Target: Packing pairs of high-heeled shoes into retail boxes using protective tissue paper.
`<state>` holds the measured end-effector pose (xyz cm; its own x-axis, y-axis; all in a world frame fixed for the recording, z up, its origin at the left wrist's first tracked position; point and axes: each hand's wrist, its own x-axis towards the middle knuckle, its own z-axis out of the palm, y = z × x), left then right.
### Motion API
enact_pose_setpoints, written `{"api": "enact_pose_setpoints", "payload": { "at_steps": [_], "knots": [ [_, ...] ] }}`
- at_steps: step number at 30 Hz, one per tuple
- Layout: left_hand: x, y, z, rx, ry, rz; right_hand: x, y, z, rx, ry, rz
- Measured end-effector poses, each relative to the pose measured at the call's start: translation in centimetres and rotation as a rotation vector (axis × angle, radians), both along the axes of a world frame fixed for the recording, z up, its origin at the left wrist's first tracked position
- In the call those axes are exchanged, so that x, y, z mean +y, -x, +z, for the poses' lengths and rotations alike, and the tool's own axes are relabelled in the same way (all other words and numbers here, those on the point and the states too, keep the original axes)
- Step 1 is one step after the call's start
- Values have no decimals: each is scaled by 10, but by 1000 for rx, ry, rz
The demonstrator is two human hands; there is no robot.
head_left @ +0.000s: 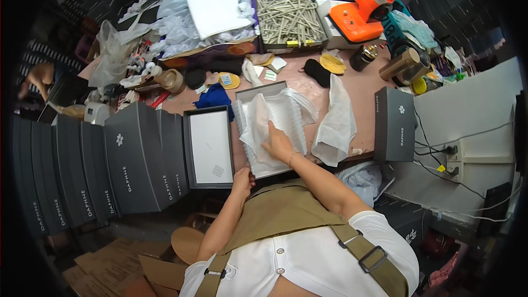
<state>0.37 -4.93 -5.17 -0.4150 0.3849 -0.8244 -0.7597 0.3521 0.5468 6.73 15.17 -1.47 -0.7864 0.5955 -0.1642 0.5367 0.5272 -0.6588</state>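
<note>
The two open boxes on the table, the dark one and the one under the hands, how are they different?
The dark box shows only a flat white sheet inside; the light box is stuffed with crumpled white tissue paper. No hand touches the dark box, while the right hand presses into the light box's tissue and the left hand grips its near corner. Both boxes are rectangular, lidless and lie side by side.

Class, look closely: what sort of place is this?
Probably a shoe-packing workbench: stacked dark grey boxes, an open box lined with white tissue paper, and an orange tape dispenser.
</note>
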Motion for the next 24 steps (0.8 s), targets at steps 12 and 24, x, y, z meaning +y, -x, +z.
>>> {"api": "enact_pose_setpoints", "payload": {
  "at_steps": [12,24],
  "knots": [
    [21,-10,127,1492,-442,-517,-4,7,-7,-110,187,193],
    [98,29,79,1578,-62,-1102,126,-55,-35,11,-216,-201]
  ]
}}
